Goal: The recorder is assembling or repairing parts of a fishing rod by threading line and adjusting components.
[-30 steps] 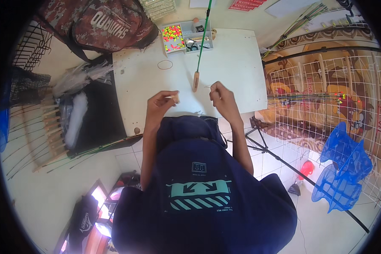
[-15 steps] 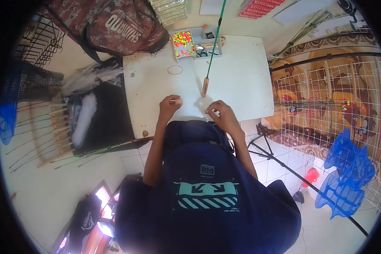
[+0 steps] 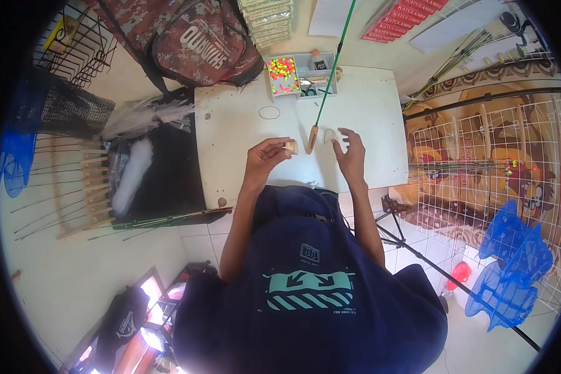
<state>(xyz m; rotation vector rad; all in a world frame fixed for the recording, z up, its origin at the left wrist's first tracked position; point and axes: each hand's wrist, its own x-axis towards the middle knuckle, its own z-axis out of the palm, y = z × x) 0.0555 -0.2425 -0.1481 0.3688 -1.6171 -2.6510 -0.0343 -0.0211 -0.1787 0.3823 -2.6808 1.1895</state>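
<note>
In my left hand [image 3: 268, 159], a small pale wooden piece [image 3: 291, 147] is gripped between thumb and fingers. My right hand [image 3: 349, 149] is open, its thumb and fingers apart, beside a small pale curved item [image 3: 328, 136]; whether they touch, I cannot tell. Between my hands a thin green rod [image 3: 326, 95] with a wooden handle [image 3: 312, 140] extends away over the white table [image 3: 374, 143]. Behind my left hand lies a thin loop [image 3: 269, 107].
A divided box [image 3: 284, 75] of coloured floats and small items sits at the back, beside a camouflage bag [image 3: 199, 53]. Racked rods [image 3: 95, 187] and black netting [image 3: 56, 106] are left; a wire grid [image 3: 467, 162], blue nets [image 3: 505, 293] and a black pole [image 3: 436, 257] are right.
The view has shifted. My left hand, still gripping the wooden piece, has moved nearer the rod handle. My right hand has opened out and moved forward along the handle's right side.
</note>
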